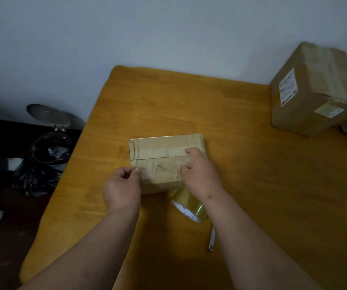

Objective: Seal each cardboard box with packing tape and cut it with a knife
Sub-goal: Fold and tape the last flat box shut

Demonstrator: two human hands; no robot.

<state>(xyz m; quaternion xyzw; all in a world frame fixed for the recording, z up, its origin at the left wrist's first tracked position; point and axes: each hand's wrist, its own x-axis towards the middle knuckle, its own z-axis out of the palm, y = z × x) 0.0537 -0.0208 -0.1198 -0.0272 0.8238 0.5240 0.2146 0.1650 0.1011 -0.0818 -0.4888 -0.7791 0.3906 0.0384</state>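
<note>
Your small cardboard box [164,155] lies near the middle of the wooden tabletop [241,164], with its taped top facing up. Your left hand [122,189] is at the near left corner of the box, the fingers curled and the thumb and forefinger pressed together; it seems you pinch the end of a clear tape there, but the tape itself I cannot see well. Your right hand [199,174] lies on the right part of the box top, the fingers bent and their tips pressing on the cardboard. The two hands are apart, with a part of the box top between them.

The roll of packing tape [189,206] stands on its edge just in front of the box, partly under your right wrist. A thin silver knife [212,239] lies on the tabletop near this roll. A larger box [310,97] with labels sits at the far right edge of the tabletop. On the floor at the left lies a black plastic bag [42,164].
</note>
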